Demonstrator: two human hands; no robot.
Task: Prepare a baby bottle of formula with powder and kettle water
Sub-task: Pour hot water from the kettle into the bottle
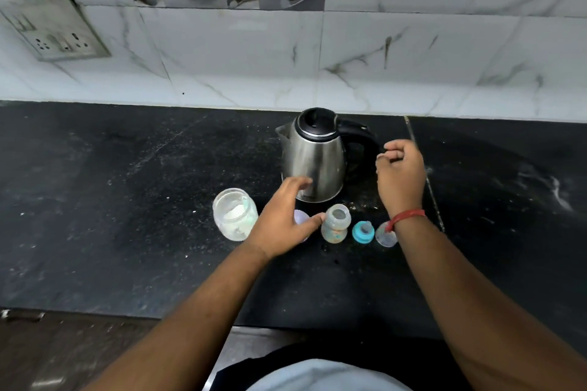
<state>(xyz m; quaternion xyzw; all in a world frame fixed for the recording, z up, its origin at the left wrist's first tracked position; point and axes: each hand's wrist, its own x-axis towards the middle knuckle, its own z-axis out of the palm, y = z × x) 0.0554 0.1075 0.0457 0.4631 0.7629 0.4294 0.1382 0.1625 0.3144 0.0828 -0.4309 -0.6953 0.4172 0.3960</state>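
Reaching toward the kettle [313, 155], the person has the right hand [401, 176] just beside its black handle, fingers loosely curled and holding nothing; whether any finger touches the handle cannot be told from this angle. The left hand [284, 219] hovers low in front of the kettle with fingers spread wide, also empty, its thumb close to the neck of the baby bottle [335, 224].

That bottle stands upright and uncapped on the dark counter [127, 200], just in front of the kettle. To its right lie the teal collar with its teat [362, 232] and, partly behind the right wrist, a clear cap [385, 236]. To the left stands an open glass jar [235, 214] with white powder inside. A pale round lid [301, 217] shows partly under the left hand.

Judging by this layout, the step in hand is probably the water: the right hand looks set to take the kettle while the left steadies the bottle. Whether powder is already in the bottle is too hard to tell.

The next move likely calls for a firm wrap around the handle, a lift clear of the counter, and a slow tilt that brings the spout over the narrow bottle mouth. The bottle is light and small, so holding it would help prevent tipping or spills.
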